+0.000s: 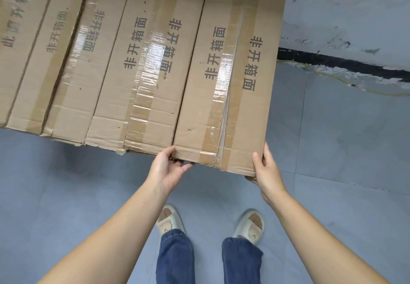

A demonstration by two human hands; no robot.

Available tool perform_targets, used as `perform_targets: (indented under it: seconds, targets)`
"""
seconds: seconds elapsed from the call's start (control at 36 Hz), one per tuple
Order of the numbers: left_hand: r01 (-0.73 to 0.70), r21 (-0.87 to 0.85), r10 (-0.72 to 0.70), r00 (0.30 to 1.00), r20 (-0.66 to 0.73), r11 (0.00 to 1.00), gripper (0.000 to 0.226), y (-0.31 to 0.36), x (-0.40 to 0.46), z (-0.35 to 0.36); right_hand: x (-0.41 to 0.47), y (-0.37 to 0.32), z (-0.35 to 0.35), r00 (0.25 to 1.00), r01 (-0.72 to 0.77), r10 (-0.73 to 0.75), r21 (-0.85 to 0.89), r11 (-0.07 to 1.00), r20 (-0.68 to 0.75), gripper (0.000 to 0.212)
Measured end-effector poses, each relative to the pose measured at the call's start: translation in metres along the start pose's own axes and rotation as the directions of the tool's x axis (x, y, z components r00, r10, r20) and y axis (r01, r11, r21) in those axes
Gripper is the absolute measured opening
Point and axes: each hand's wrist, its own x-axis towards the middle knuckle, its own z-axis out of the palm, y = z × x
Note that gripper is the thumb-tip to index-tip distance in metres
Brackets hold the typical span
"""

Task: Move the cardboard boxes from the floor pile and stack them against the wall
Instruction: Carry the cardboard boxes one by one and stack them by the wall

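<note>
Nearest the camera stood blue jeans legs (175, 259) and pale slippers (170, 219) on the grey tiled floor (66, 184). Above them, the left hand (168, 169) curled round the near left corner of the rightmost brown taped cardboard box (226, 97), while the right hand (266, 170) gripped its right corner. Beside it lay matching long boxes (111, 62), reaching toward the scuffed white wall (350, 24).

both hands (267, 168) gripping end box (230, 97)
</note>
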Motion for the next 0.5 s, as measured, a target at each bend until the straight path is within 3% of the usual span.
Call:
perform_targets:
  seconds: [0.28, 0.36, 0.44, 0.5]
  targets:
    - [-0.001, 0.166, 0.012, 0.998, -0.065, 0.986, 0.01, -0.004, -0.015, 0.001, -0.006, -0.008, -0.013, 0.996, -0.081, 0.084, -0.078, 0.994, 0.037, 0.043]
    - [-0.042, 0.255, 0.07, 0.993, -0.1, 0.966, 0.032, 0.002, -0.042, 0.004, -0.021, -0.023, -0.02, 0.993, -0.097, 0.106, -0.168, 0.981, 0.044, 0.055]
    - [-0.101, 0.476, 0.161, 0.983, -0.087, 0.874, 0.036, 0.011, -0.08, 0.003, -0.051, -0.046, -0.033, 0.998, -0.029, 0.044, -0.28, 0.96, 0.046, 0.065]
    - [-0.189, 0.652, 0.259, 0.966, -0.011, 0.734, 0.042, 0.016, -0.111, 0.0, -0.078, -0.066, -0.045, 0.996, 0.073, -0.046, -0.364, 0.928, 0.083, 0.065]
